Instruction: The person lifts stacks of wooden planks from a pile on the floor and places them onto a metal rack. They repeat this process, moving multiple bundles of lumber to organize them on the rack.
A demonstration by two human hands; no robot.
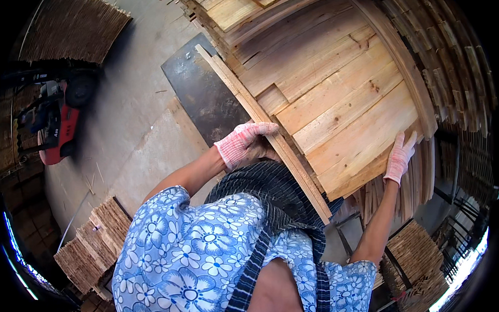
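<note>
A red forklift [59,127] stands at the left edge. At centre, the gloved left hand [242,142] grips a long strip [271,139]. The sheet stack [341,103] lies between the hands; the right hand [399,157] clasps its lower right edge.

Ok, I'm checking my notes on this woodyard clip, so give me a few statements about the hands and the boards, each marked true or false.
1. Both hands wear knitted gloves. True: the left hand and the right hand are both gloved.
2. The left hand rests on a long narrow strip at the left edge of the boards. True.
3. The right hand holds a hammer. False: it grips the near right corner of the flat stack of boards.
4. The forklift at the left is yellow. False: it is red.
5. A dark metal sheet lies on the floor beside the boards. True.
</note>
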